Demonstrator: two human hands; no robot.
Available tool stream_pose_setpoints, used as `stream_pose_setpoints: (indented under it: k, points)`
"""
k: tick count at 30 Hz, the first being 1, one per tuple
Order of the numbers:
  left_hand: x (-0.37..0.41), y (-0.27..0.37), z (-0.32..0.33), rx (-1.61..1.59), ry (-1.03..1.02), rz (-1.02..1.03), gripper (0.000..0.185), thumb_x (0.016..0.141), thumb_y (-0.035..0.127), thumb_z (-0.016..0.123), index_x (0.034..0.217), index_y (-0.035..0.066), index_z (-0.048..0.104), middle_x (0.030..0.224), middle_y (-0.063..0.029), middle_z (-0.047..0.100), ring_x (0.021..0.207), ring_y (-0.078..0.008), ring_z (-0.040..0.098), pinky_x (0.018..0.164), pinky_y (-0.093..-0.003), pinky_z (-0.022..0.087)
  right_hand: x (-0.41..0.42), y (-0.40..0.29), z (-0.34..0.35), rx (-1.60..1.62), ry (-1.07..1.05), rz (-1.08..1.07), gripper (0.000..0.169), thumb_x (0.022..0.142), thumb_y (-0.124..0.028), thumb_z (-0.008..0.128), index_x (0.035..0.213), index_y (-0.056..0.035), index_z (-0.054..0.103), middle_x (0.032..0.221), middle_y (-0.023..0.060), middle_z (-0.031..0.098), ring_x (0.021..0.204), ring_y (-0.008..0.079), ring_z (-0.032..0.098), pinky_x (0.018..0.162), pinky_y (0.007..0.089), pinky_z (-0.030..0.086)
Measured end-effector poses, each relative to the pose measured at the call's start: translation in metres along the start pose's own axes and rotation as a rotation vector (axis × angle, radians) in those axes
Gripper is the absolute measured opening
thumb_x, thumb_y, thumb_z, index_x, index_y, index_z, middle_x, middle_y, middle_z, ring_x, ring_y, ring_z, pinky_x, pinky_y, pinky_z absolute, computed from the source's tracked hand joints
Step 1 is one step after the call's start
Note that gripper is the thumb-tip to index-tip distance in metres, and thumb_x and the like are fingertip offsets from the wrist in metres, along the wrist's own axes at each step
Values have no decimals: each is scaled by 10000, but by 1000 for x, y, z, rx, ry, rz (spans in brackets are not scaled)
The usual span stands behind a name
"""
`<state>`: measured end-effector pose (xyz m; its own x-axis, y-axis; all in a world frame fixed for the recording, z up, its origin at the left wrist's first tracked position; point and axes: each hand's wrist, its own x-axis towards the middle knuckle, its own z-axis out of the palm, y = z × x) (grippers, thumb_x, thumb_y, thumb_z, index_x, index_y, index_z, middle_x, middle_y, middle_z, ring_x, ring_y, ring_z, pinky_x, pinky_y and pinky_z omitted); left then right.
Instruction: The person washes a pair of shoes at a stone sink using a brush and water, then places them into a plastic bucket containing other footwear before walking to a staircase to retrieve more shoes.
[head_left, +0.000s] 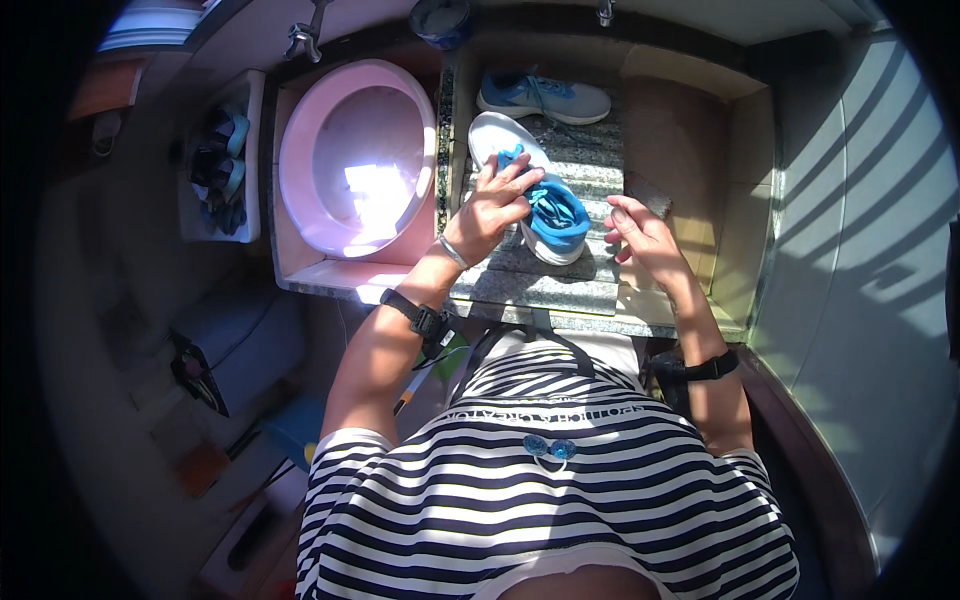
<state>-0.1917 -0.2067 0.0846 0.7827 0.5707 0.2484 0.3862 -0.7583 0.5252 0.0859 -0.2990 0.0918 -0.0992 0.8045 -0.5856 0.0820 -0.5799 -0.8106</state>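
Observation:
A white sneaker (564, 238) with a blue lining lies toe away on a ridged stone washboard (555, 291). My left hand (495, 202) grips it from the left, fingers across its blue laces (511, 156) and thumb by the collar. More teal lace is bunched inside the shoe opening. To the right of the shoe, my right hand (637, 229) hangs apart from it with fingers loosely curled and nothing held. Beyond lies a second sneaker (546, 97), pale grey and blue, on its sole with its lace trailing over the board.
Left of the washboard a pink plastic basin (300, 202) leans in a sink bay. A brown-floored sink bay (675, 120) lies to the right, with a small block (651, 196) near my right hand. Metal taps (304, 41) project above. Several shoes (219, 157) fill a white container at far left.

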Motion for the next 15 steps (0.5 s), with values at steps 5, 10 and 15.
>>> stream_pose_setpoints:
  k: [5,10,15]
  points:
    - [9,-19,32,16,-151,-70,90,763,-18,618,847,15,618,1468,-115,529,1451,-384,356,1148,-534,324,29,15,9,-25,-95,-51,447,997,-362,586,1245,10,593,1025,147,661,900,207,634,759,340,510]
    - [-9,-9,34,-264,73,-903,251,863,-74,589,1077,27,673,1156,-152,715,1015,-256,717,800,-340,581,50,23,33,-230,-68,-75,418,895,-290,702,1136,37,601,896,171,645,878,266,657,758,387,515]
    - [-7,1,44,-396,-26,-1128,539,783,233,771,1266,77,587,1072,-192,715,975,-301,709,858,-381,550,56,11,57,-196,-211,-68,245,906,-118,685,1026,36,537,792,103,614,705,163,622,644,323,513]
